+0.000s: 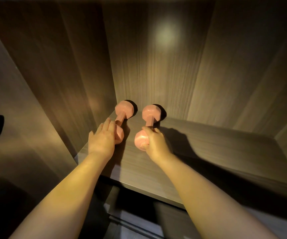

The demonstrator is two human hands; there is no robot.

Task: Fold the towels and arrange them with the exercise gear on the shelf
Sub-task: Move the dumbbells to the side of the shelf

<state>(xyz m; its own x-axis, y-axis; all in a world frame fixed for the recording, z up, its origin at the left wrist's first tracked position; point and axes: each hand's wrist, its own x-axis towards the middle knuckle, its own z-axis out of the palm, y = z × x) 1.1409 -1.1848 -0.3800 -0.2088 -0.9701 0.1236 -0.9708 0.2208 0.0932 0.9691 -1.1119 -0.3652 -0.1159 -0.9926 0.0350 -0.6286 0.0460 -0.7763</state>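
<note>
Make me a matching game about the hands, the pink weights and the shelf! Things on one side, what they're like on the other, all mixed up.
Things
1. left hand
2. right hand
3. left dumbbell
4. shelf

What they're like
A. grey-brown wood, carries both weights
B. fingers curled round the right dumbbell
C. pink, lies nearest the shelf's left end
D. fingers lying flat on a weight's near end

Pairs: 1-D, 2-B, 3-C, 4-A
</note>
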